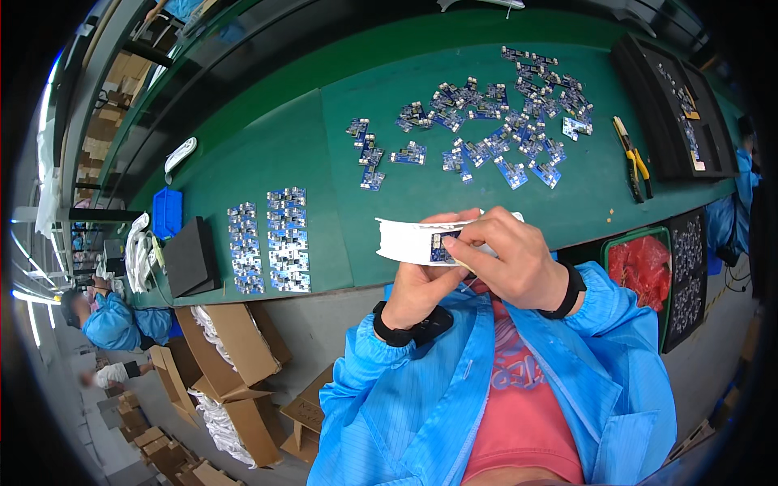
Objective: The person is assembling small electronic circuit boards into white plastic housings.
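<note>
My left hand point(415, 298) is closed around a white plastic housing point(400, 241), held just above the table's near edge. A small dark blue circuit board point(441, 246) shows at the housing's opening. Bent over it from the right, my right hand point(515, 263) has its thumb and forefinger closed at the board's right end. The fingers cover that end, so I cannot tell how far the board sits inside. On the green table point(348, 219) beyond my hands lies a loose spread of blue circuit boards point(490, 109).
Two columns of circuit boards point(288, 239) stand at left, beside a black panel point(191, 257) and a blue bin point(168, 212). Yellow-handled pliers point(636, 158) lie right, near a black foam tray point(673, 113). Cardboard boxes point(235, 344) are below left; a crate with red plastic point(640, 271) is below right.
</note>
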`<state>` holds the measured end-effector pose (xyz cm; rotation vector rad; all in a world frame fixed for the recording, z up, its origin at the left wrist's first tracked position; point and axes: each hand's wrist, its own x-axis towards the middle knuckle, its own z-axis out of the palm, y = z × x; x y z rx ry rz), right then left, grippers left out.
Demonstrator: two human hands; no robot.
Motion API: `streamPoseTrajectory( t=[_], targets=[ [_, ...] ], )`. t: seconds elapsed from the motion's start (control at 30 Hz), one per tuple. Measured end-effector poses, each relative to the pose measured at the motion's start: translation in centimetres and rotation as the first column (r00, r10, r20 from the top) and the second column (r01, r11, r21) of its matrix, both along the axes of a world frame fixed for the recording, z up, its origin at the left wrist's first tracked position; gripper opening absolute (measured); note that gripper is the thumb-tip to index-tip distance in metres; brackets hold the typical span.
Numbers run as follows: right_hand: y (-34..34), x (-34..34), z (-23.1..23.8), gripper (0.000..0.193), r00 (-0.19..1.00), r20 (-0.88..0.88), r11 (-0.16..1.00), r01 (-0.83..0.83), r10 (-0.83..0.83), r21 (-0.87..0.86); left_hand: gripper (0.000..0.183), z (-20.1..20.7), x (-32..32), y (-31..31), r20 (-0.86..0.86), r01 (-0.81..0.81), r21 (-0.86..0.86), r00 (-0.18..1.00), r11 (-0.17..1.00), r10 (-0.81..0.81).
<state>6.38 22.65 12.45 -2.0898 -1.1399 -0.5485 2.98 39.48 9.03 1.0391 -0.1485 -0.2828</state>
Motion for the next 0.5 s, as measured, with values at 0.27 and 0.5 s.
streamPoseTrajectory(
  t=[0.27, 0.5],
  targets=[
    [0.3, 0.0, -0.6, 0.032, 0.999, -0.024, 0.999, -0.033, 0.033, 0.032, 0.059, -0.1, -0.9, 0.8, -0.097, -0.013, 0.005, 0.995, 1.000, 0.014],
    [0.1, -0.3, -1.4, 0.038, 0.998, -0.055, 0.998, 0.013, -0.010, 0.060, 0.051, -0.7, -1.3, 0.3, -0.129, 0.002, 0.052, 0.992, 0.999, 0.005]
  ],
)
